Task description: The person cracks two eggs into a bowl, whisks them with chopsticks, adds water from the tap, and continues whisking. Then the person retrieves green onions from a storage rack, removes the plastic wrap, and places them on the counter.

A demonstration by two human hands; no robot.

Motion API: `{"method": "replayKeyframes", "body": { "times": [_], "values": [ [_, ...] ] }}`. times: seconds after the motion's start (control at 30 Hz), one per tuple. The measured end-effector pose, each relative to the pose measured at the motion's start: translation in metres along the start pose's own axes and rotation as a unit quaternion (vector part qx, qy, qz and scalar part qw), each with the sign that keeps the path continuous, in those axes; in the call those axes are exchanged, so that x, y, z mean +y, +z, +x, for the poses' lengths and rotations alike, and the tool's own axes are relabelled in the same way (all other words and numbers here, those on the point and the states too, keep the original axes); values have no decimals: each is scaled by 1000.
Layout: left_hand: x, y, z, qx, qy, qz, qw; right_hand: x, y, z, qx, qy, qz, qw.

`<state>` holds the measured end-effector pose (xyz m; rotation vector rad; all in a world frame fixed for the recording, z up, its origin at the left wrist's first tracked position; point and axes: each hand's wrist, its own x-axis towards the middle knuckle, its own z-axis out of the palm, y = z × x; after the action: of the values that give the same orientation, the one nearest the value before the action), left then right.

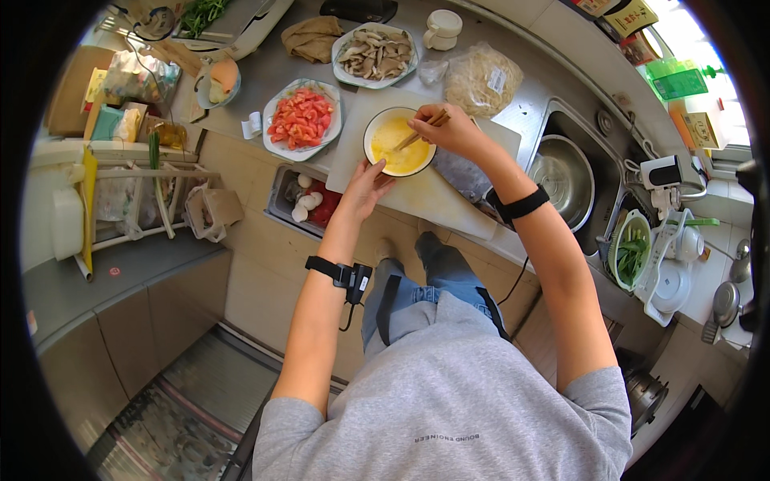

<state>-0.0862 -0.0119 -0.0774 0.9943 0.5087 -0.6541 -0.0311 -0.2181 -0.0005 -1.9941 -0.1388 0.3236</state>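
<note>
My left hand holds the near left rim of a white dark-edged bowl, thumb at the edge and fingers beneath. Yellow beaten egg with some froth fills part of it. In my right hand is a pair of wooden chopsticks, their tips in the egg. The bowl is over a pale cutting board. Left of it, diced tomato lies on a white plate. Sliced mushrooms lie on another plate behind. A greyish object is partly hidden under my right forearm.
A clear bag of pale strands and a lidded white jar stand behind. The sink at right holds a steel basin. A bin with eggshells is below the counter edge. Cables hang from both wrist straps.
</note>
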Motion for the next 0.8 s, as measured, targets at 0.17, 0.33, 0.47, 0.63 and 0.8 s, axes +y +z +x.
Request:
{"method": "replayKeyframes", "body": {
  "times": [0.17, 0.33, 0.47, 0.63, 0.8],
  "values": [
    [1, 14, 8, 24, -21, -12, 999, 7, -10, -3, -39, 21, -2, 999],
    [1, 11, 20, -7, -50, -18, 999, 5, -8, -9, -30, 12, 33, 999],
    [4, 10, 18, -1, -48, 9, 999, -4, -9, -18, -33, 5, 12, 999],
    [16, 11, -5, 10, -39, 21, 999, -27, -18, -32, -33, 10, 6, 999],
    [32, 15, -34, -29, -9, 25, 999, -48, -29, -47, 26, -21, -30, 999]
  ]
}}
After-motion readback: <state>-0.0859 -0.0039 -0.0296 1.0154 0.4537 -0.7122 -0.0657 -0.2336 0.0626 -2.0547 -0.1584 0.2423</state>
